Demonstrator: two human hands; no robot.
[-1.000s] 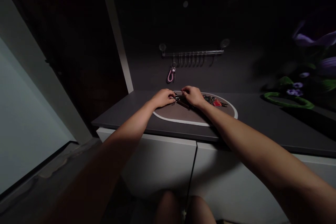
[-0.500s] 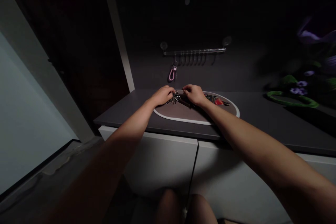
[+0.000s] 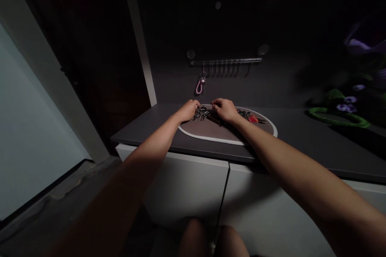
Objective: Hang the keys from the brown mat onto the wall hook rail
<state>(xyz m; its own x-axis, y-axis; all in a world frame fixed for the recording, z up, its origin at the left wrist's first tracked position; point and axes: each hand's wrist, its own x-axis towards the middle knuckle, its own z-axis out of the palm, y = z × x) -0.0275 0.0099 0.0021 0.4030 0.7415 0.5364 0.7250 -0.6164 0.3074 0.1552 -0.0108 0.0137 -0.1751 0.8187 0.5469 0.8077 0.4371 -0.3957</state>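
Observation:
My left hand (image 3: 188, 110) is at the left end of an oval brown mat (image 3: 208, 131) with a white rim. Its fingers are curled at a bunch of metal keys (image 3: 201, 113), which spreads out to the right of them. A dark brown strip (image 3: 214, 120) lies just right of the keys and runs toward my right hand (image 3: 226, 110). That hand is closed, thumb and fingertips drawn together above the mat; whatever is between them is too small to make out. Behind its wrist lies a heap of more keys with a red tag (image 3: 252, 119).
A clear rail (image 3: 226, 62) with several hooks is fixed to the dark wall. From its left end hangs a key with a pink loop (image 3: 199, 87). Purple flowers and a green ring (image 3: 337, 117) are on the right of the dark counter (image 3: 295, 140). White cabinet doors (image 3: 187, 184) stand below.
The keys at my left hand show more fully beside its fingers and look more fanned out. My right hand keeps nearly the same place and pose. The view has shifted slightly.

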